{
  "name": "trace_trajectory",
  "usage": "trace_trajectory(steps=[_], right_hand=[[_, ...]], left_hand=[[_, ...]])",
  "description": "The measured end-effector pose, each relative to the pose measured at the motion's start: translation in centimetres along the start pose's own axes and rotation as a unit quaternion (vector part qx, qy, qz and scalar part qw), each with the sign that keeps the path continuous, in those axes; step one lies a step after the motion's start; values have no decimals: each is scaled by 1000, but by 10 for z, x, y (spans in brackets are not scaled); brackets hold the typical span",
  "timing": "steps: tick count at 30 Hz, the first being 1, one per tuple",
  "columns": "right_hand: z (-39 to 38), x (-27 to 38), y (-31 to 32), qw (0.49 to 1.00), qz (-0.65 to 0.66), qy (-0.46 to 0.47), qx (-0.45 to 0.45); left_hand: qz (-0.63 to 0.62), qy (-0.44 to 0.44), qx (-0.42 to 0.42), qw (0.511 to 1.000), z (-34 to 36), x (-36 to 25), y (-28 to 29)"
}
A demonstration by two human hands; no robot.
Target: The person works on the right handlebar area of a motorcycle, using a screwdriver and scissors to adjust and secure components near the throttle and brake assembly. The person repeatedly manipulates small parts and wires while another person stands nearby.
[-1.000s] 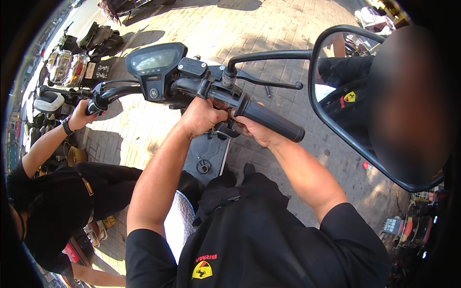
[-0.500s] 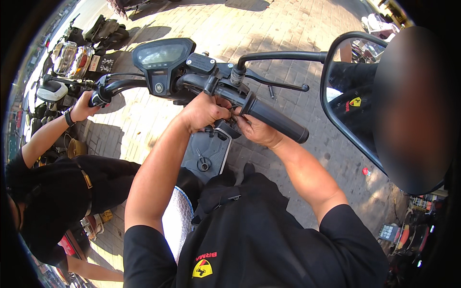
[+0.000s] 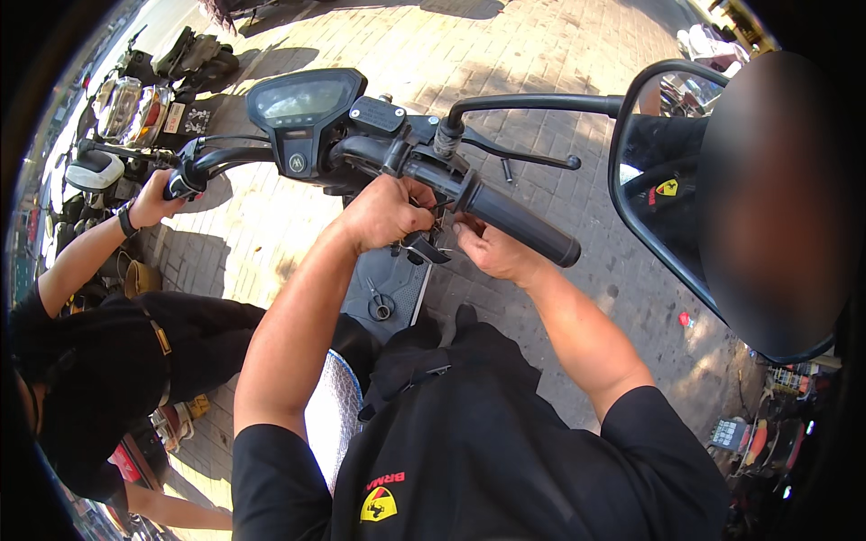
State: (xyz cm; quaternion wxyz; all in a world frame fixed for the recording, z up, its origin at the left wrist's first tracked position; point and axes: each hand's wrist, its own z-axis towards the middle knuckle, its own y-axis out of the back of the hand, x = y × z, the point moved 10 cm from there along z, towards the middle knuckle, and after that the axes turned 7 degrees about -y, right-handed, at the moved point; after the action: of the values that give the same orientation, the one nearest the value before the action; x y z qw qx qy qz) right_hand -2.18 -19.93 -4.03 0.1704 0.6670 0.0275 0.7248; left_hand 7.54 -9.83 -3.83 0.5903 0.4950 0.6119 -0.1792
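Observation:
My left hand is closed under the right side of the handlebar, with its fingers curled around something hidden. A loose black plastic piece hangs just below it, with thin wire ends beside it. My right hand is just below the black rubber grip, fingers bent and thumb close to the index finger. What its fingertips hold, if anything, cannot be made out. Above my hands sit the brake fluid reservoir and the brake lever.
At left, another person's hand holds the left grip. The dashboard is at the bar's centre; a large mirror stands out to the right. Keys lie on the grey footboard. Parked scooters line the far left.
My right hand has drawn back slightly right, away from my left fingers, and the gap between the hands is wider. My left hand has stayed almost in place; the hanging black piece has shifted slightly.

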Motion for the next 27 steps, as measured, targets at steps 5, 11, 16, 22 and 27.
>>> trace_trajectory(steps=[5,11,16,22,27], right_hand=[[-22,53,-3,917,-194,334,-104],[-13,52,-7,916,-217,334,-57],[-5,43,-7,970,-126,201,-47],[-9,-51,-50,835,411,-356,89],[-8,-16,-18,970,180,-154,59]], left_hand=[[-71,-3,23,997,3,5,-5],[-122,6,33,992,6,14,-7],[-98,4,31,995,4,9,-6],[-3,-14,12,1000,-2,0,-2],[0,-17,33,999,-1,0,-1]])
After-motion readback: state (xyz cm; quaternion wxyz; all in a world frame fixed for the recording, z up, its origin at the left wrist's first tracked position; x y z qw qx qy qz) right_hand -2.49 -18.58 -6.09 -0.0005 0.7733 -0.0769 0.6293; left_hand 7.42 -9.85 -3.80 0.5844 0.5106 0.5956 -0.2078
